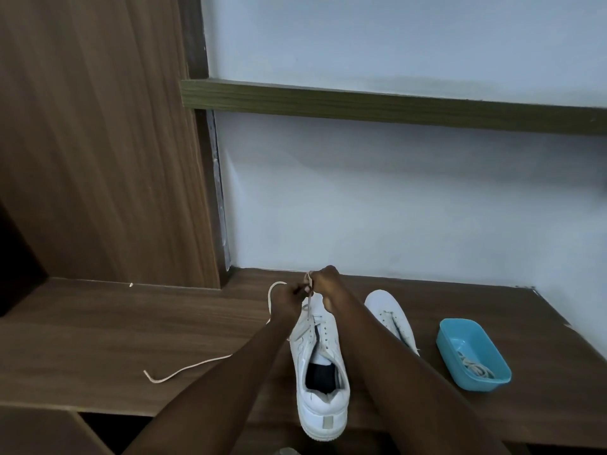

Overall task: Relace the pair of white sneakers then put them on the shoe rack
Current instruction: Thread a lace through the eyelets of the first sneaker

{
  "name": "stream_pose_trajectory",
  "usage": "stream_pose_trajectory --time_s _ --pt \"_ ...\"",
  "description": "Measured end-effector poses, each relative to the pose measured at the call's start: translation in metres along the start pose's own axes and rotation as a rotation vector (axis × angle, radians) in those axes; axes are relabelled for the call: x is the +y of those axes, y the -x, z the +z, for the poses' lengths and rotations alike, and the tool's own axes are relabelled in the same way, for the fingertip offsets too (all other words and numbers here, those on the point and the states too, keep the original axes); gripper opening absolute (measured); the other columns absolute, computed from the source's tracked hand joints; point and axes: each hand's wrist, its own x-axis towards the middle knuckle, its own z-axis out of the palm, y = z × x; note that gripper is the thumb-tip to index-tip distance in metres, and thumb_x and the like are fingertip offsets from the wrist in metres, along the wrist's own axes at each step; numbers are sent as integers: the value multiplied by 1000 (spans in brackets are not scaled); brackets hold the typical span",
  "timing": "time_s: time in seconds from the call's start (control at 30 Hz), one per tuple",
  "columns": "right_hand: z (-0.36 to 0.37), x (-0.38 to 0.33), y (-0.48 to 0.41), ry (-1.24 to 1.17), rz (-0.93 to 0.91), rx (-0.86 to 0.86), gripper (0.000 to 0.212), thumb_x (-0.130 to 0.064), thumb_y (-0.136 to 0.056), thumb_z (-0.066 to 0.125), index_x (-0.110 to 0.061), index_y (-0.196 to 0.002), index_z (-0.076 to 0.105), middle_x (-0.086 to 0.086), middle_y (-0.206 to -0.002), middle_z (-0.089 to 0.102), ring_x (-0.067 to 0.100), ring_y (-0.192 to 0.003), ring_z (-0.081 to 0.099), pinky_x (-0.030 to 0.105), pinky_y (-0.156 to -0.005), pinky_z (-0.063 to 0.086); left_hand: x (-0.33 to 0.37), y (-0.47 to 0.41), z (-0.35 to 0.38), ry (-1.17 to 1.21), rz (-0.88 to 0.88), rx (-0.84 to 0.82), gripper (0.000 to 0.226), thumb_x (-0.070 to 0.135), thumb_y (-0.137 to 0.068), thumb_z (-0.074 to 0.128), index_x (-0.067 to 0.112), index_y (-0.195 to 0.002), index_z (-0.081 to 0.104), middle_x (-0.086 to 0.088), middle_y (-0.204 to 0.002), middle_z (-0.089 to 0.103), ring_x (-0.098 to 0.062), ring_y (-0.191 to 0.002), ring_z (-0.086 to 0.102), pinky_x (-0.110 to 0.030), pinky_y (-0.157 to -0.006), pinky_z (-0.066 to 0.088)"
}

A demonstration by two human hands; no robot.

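Observation:
A white sneaker (320, 379) lies on the wooden surface (98, 339), heel toward me and toe away. Over its toe, my left hand (287, 302) and my right hand (325, 285) both pinch a white shoelace (187, 369). The lace loops out to the left of my left hand and trails across the wood to a loose end at the lower left. A second white sneaker (389, 313) lies to the right, partly hidden behind my right forearm.
A blue plastic tub (473, 354) holding another coiled lace sits at the right. A wooden cabinet side (98, 142) rises at the left. A wall-mounted shelf board (394, 105) runs above. The surface's front edge lies just under the sneaker's heel.

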Motion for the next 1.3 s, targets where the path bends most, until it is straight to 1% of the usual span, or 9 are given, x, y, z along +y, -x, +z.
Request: stream_pose_trajectory --time_s 0.13,0.27,0.47,0.7,0.77,0.9,1.0,1.17,1.3 --pt "-6 -11 3 -97 43 28 21 9 -92 35 -4 -79 45 11 -65 45 17 -40 40 25 -44 31 10 0 -2 119 -8 -92 15 -2 -90 53 4 -82 64 1 -67 57 2 -57 54 -5 -55 38" --pt "-9 -24 7 -147 67 50 22 7 -90 40 -1 -71 50 10 -67 55 20 -52 45 22 -43 25 17 3 -2 85 69 -135 10 9 -92 57 7 -84 63 1 -73 57 1 -66 51 -5 -58 37" --pt "-19 -62 16 -294 -114 116 28 11 -84 55 -6 -62 55 10 -76 61 18 -68 59 15 -47 40 10 0 -12 -21 44 -141 22 14 -93 54 19 -73 61 5 -69 59 -8 -66 53 -17 -63 42" --pt "-35 -115 26 -373 -317 184 33 17 -85 45 -9 -66 52 7 -69 58 1 -46 62 7 -44 37 -25 4 -32 -335 -22 -157 31 10 -92 51 20 -62 55 8 -68 54 -11 -74 52 -11 -54 29" --pt "-42 -129 31 -410 -359 213 32 18 -85 44 -10 -69 49 9 -70 56 2 -45 62 6 -41 36 -34 6 -41 -438 -97 -144 23 17 -93 53 15 -72 62 5 -72 53 -11 -74 50 -12 -54 30" --pt "-53 -145 35 -430 -391 264 35 16 -86 43 -14 -70 39 21 -86 57 7 -51 62 12 -43 37 -50 11 -50 -491 -125 -164 31 15 -88 59 18 -58 53 4 -63 50 -13 -72 48 -22 -58 32" --pt "-56 -145 39 -412 -386 276 33 13 -86 46 -17 -73 38 28 -105 65 3 -54 62 16 -56 36 -45 14 -47 -516 -101 -282 15 18 -87 63 7 -89 72 -5 -86 67 -11 -81 54 -18 -60 34" --pt "-51 -133 46 -395 -346 212 33 15 -85 47 -15 -76 38 12 -81 59 15 -66 64 14 -58 40 4 18 -38 -133 -49 -495 27 13 -78 70 8 -104 69 -4 -99 67 -13 -90 59 -24 -80 46" --pt "-47 -115 44 -323 -301 196 43 16 -75 63 -17 -68 36 9 -80 50 20 -66 57 20 -62 40 57 20 -34 213 30 -387 15 27 -91 61 16 -99 67 0 -97 67 -14 -97 61 -23 -85 43"
